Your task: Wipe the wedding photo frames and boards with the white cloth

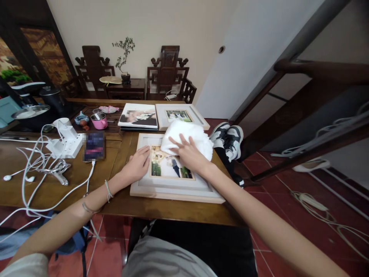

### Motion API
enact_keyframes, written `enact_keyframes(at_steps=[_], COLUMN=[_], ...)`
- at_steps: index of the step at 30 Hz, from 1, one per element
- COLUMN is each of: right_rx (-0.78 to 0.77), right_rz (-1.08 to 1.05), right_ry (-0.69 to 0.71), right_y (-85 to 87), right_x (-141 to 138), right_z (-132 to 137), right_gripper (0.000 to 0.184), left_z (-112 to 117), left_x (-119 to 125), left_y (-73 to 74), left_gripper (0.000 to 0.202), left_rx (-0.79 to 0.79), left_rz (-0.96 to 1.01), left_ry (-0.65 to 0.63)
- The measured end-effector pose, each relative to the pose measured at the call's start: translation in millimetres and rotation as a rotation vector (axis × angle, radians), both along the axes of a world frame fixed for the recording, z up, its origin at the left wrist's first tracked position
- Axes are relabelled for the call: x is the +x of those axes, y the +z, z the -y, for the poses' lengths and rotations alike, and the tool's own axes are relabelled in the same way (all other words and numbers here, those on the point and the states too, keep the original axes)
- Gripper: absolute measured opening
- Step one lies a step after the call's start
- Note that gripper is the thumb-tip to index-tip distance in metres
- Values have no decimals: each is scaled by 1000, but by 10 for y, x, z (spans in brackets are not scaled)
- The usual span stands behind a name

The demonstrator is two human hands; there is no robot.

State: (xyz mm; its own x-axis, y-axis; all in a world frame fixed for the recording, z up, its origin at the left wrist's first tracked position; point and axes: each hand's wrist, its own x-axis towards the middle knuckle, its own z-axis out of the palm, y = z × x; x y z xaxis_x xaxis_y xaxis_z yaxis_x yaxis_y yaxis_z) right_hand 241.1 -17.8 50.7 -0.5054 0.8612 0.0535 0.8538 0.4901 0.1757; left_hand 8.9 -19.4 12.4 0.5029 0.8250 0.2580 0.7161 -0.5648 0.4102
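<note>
A light wooden picture frame (pixel 173 188) with a photo lies flat near the front edge of the wooden table (pixel 72 181). My left hand (pixel 138 164) rests flat on the frame's left side, fingers stretched out. My right hand (pixel 188 152) presses a fluffy white cloth (pixel 190 134) onto the frame's upper right part, fingers spread over the cloth.
Two more framed pictures (pixel 138 115) (pixel 180 114) lie behind the front frame. On the left sit a phone (pixel 93 145), a white power strip (pixel 65 144), tangled white cables (pixel 34 165), a pink cup (pixel 99 121) and pots. Sneakers (pixel 229 136) show at the table's right edge. Stair rails stand to the right.
</note>
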Motion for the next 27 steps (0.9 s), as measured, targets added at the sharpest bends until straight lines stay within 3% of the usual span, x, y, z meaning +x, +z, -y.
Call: enact_keyframes(at_steps=[3,7,10,13,17,21,24,27], right_rx=[-150,-420,-518,-449,-183,-12,-37,-128], right_rz=[-22,-111,-183,-185,-92,-7,8,-13], right_ry=[83,192,241,221,111,54,74,127], right_y=[112,387,492,388,124,34,65,115], right_x=[-51,-88,-134,-177,-236,-365,-450,-443], right_z=[393,1027,1222,1032,402,-97,-109,178], right_gripper=[68,75,72,73,70,59,62,68], left_z=[9,22,27,27,17,13,15,12], left_x=[10,14,20,23,6,-14,-12,3], left_y=[-20,-37,-31,-27,-30,-7,9,-2], left_gripper=[41,42,42,42,42,41,39,40], left_rx=[6,16,17,4,8,32,60,62], left_rz=[15,42,41,22,36,61,103,124], left_ry=[25,33,34,29,1,-14,1,38])
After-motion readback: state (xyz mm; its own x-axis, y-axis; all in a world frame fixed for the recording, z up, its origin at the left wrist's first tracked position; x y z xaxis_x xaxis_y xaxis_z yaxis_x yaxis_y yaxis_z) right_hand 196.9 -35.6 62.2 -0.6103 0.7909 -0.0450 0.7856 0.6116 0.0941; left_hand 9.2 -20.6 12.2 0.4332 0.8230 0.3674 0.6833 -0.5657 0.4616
